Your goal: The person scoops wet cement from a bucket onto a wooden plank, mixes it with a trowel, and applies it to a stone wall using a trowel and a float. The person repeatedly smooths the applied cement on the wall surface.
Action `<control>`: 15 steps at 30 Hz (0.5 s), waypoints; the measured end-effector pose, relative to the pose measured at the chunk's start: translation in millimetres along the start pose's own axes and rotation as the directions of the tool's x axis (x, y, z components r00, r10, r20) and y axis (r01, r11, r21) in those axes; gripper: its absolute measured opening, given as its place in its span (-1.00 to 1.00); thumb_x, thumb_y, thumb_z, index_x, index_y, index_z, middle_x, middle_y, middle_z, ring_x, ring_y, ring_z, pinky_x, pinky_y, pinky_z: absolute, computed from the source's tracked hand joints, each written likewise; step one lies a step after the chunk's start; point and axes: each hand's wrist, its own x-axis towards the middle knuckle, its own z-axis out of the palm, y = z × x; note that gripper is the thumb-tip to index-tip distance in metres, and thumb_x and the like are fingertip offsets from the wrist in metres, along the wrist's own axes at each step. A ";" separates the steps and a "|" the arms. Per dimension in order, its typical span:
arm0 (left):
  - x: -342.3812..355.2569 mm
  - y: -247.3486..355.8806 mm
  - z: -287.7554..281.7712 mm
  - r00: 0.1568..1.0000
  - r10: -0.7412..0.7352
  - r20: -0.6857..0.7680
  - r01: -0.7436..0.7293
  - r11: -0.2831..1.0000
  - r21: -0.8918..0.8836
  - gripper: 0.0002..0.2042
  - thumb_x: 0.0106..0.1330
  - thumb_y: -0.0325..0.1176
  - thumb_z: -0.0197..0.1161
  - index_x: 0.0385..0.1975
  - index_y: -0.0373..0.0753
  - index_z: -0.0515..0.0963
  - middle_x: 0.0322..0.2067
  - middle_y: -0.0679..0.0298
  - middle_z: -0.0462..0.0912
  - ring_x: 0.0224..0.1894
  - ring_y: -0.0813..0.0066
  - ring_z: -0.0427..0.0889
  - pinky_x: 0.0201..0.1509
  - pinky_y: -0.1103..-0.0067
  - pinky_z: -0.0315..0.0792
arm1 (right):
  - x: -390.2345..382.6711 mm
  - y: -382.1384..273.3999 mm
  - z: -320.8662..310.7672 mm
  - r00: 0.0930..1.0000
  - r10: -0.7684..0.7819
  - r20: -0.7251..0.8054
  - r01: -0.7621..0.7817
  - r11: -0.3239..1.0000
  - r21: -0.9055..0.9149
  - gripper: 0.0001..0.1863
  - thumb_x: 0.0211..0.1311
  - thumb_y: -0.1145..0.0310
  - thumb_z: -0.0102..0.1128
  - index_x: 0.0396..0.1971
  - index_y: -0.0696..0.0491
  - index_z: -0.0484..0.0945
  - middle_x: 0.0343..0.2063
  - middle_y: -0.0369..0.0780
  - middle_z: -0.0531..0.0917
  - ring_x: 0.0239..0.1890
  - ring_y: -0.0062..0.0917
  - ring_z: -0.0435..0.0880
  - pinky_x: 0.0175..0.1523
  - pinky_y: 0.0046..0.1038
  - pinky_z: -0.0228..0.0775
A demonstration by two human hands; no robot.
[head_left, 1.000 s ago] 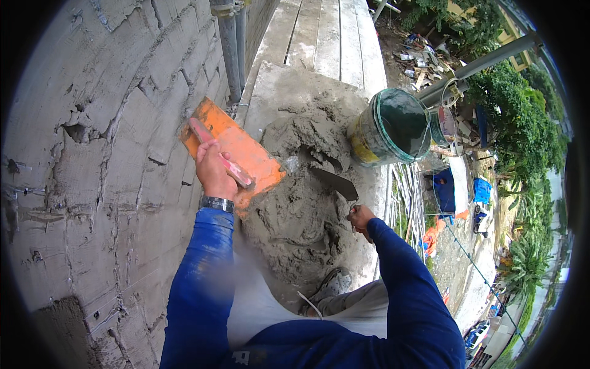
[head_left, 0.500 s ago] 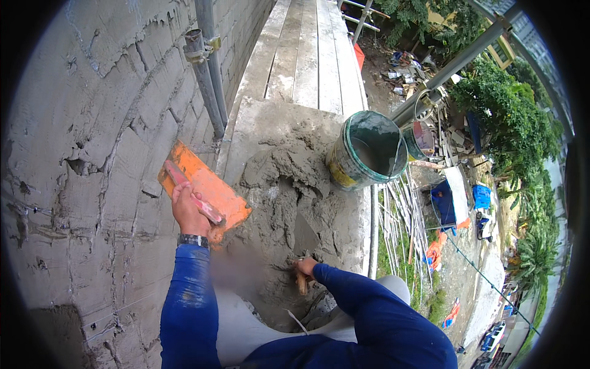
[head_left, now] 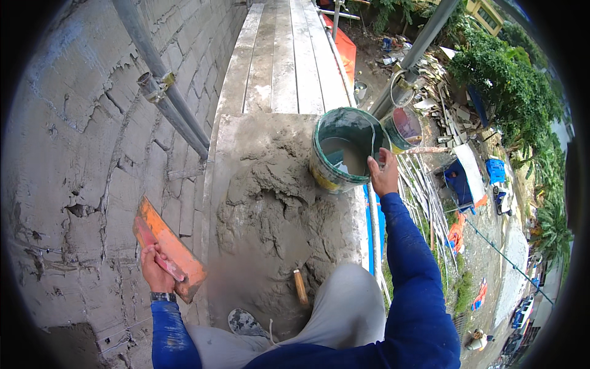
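Note:
My left hand [head_left: 157, 270] is closed round the pink handle of an orange plastering float [head_left: 172, 243], held beside the block wall. On the right, my right hand [head_left: 384, 172] is at the near right rim of a green bucket [head_left: 326, 161], thumb and fingers apart. Whether they touch the rim is unclear. Greyish water stands in the bucket, and its wire handle hangs at the inner right side. A trowel [head_left: 300, 286] lies in the wet mortar [head_left: 264, 215], its wooden handle showing and its blade mostly hidden by mortar.
Rough block wall [head_left: 110, 184] rises on the left, with scaffold pipes [head_left: 163, 80] against it. Planks [head_left: 283, 67] run ahead. A second bucket [head_left: 404, 128] hangs or stands beyond the rail pipe [head_left: 418, 46]. Past the right edge, ground with debris lies far below.
My right hand has let go of the trowel and moved up and right to the bucket. The float in my left hand has moved lower and left in the view, which has also shifted.

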 end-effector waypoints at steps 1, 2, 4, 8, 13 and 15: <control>-4.4 -1.5 -4.8 1.000 0.005 -0.027 -0.004 0.999 0.037 -0.93 0.40 -0.42 0.04 -0.20 -0.16 0.43 -0.35 0.35 0.56 -0.49 0.59 0.46 -0.48 0.59 0.43 | 1.9 8.4 4.6 0.994 -0.040 0.102 0.039 0.999 0.017 -0.52 0.20 0.23 0.34 0.01 0.19 0.46 -0.21 -0.08 0.66 -0.20 -0.28 0.61 -0.08 -0.29 0.46; -8.1 -2.9 -9.5 0.998 0.010 -0.054 -0.006 0.997 0.073 -0.93 0.40 -0.42 0.04 -0.20 -0.16 0.44 -0.35 0.35 0.56 -0.49 0.60 0.46 -0.48 0.59 0.43 | 1.3 17.3 6.2 0.964 0.031 0.264 -0.014 0.998 -0.065 -0.47 0.20 0.18 0.35 0.04 0.19 0.44 -0.27 -0.11 0.69 -0.21 -0.27 0.62 -0.05 -0.28 0.43; -21.1 -0.2 -35.4 0.993 0.053 -0.102 -0.038 0.988 0.147 -0.93 0.40 -0.42 0.02 -0.22 -0.17 0.45 -0.37 0.33 0.56 -0.50 0.60 0.45 -0.48 0.60 0.42 | -17.2 2.8 13.6 0.934 0.014 0.357 0.089 0.958 -0.271 -0.35 0.16 0.04 0.39 0.07 0.18 0.39 -0.50 -0.23 0.70 -0.31 -0.26 0.67 0.04 -0.27 0.34; -42.1 3.3 -62.9 0.976 0.093 -0.198 -0.053 0.978 0.202 -0.91 0.38 -0.44 0.00 -0.24 -0.16 0.46 -0.39 0.34 0.55 -0.51 0.60 0.44 -0.47 0.61 0.41 | -26.1 -8.0 15.9 0.900 0.121 0.418 -0.016 0.969 -0.246 -0.33 0.07 -0.02 0.44 -0.04 0.19 0.40 -0.47 -0.17 0.70 -0.35 -0.24 0.68 0.01 -0.25 0.29; -53.3 1.6 -68.3 0.972 0.119 -0.202 -0.070 0.970 0.234 -0.93 0.40 -0.41 0.01 -0.24 -0.15 0.45 -0.40 0.35 0.56 -0.51 0.62 0.43 -0.44 0.63 0.42 | -53.8 -28.8 26.4 0.934 0.167 0.316 -0.074 0.955 -0.287 -0.34 0.10 0.03 0.42 -0.03 0.24 0.37 -0.46 -0.05 0.70 -0.29 -0.15 0.70 -0.03 -0.21 0.32; -58.3 0.6 -62.3 0.977 0.104 -0.184 -0.063 0.974 0.217 -0.94 0.40 -0.41 0.02 -0.25 -0.15 0.44 -0.39 0.35 0.56 -0.51 0.62 0.43 -0.43 0.62 0.42 | -61.2 -40.0 26.6 0.928 0.175 0.330 -0.098 0.966 -0.239 -0.35 0.10 0.05 0.42 -0.03 0.23 0.36 -0.45 -0.04 0.70 -0.28 -0.13 0.71 -0.03 -0.20 0.33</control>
